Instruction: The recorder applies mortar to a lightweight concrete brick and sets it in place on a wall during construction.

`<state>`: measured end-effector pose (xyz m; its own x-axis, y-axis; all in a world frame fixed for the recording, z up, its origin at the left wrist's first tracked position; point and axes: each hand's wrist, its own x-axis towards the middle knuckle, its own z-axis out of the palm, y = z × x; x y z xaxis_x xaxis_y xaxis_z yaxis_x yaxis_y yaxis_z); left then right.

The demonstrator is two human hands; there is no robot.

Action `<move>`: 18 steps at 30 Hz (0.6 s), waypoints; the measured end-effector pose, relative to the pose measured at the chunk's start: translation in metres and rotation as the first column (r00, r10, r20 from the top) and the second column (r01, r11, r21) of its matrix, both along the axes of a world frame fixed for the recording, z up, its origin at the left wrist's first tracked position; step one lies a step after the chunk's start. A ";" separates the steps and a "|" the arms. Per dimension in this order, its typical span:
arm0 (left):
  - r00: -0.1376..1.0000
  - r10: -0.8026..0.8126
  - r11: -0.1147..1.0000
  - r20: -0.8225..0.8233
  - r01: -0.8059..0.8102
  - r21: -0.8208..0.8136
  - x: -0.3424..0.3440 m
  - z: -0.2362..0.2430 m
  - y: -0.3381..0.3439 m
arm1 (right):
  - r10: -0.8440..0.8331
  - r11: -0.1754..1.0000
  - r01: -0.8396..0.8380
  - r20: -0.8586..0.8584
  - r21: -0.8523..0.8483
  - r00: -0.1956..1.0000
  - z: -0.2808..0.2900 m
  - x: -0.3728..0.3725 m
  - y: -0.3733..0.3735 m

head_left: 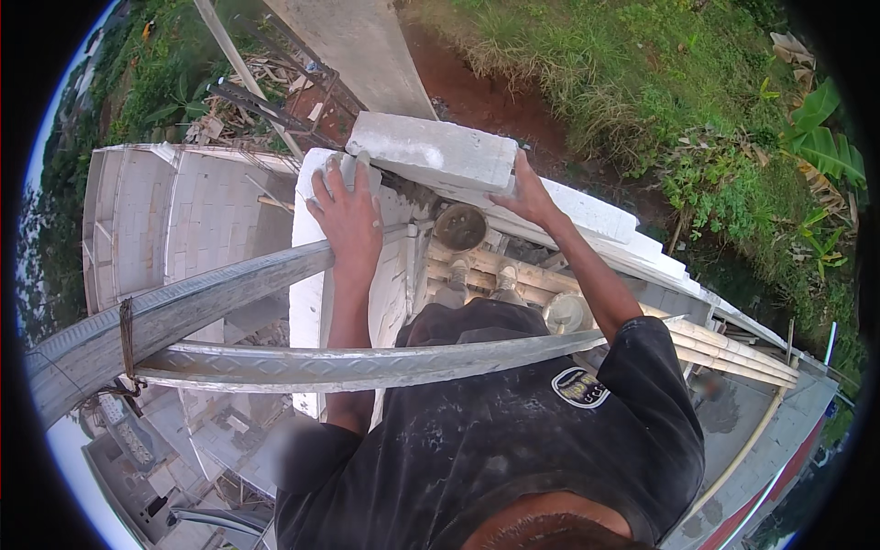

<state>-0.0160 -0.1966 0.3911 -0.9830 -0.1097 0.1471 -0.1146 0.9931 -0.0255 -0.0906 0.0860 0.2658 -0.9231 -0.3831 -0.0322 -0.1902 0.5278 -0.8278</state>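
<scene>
A white lightweight building block (431, 147) lies along the top of the wall in front of me, close to the corner. My right hand (532, 194) grips its right end, thumb on the near side and a finger up along the end face. My left hand (353, 215) lies with spread fingers on the top of the adjoining white wall (316, 206). Its fingertips are right by the block's left end; whether they press on the block I cannot tell.
Two metal channel beams (211, 284) cross in front of my left arm and chest. Below me are bamboo poles (724, 357), a dark bucket (460, 226) and a pale round container (568, 313). A concrete column (367, 50) rises beyond the corner; grassy ground (623, 101) drops away outside.
</scene>
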 end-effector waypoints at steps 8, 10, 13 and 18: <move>1.000 -0.010 1.000 0.002 0.010 0.016 0.004 -0.004 -0.002 | 0.030 0.999 -0.028 -0.029 0.036 0.999 -0.004 0.002 0.003; 1.000 -0.001 0.999 0.010 0.000 0.038 0.003 0.000 0.001 | 0.031 0.998 -0.031 -0.001 0.054 1.000 -0.009 -0.001 0.005; 1.000 -0.010 0.997 0.001 0.010 0.076 0.006 -0.002 -0.002 | 0.054 0.997 -0.054 0.006 0.046 0.999 -0.002 -0.001 0.009; 0.989 -0.109 0.987 -0.103 0.120 0.103 0.020 -0.002 0.010 | 0.009 0.996 -0.009 0.003 0.085 1.000 0.016 0.007 0.009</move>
<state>0.0037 -0.1870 0.3890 -0.9716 -0.0177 0.2358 0.0035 0.9960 0.0890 -0.0832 0.0946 0.2823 -0.9197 -0.3868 -0.0674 -0.1931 0.5950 -0.7802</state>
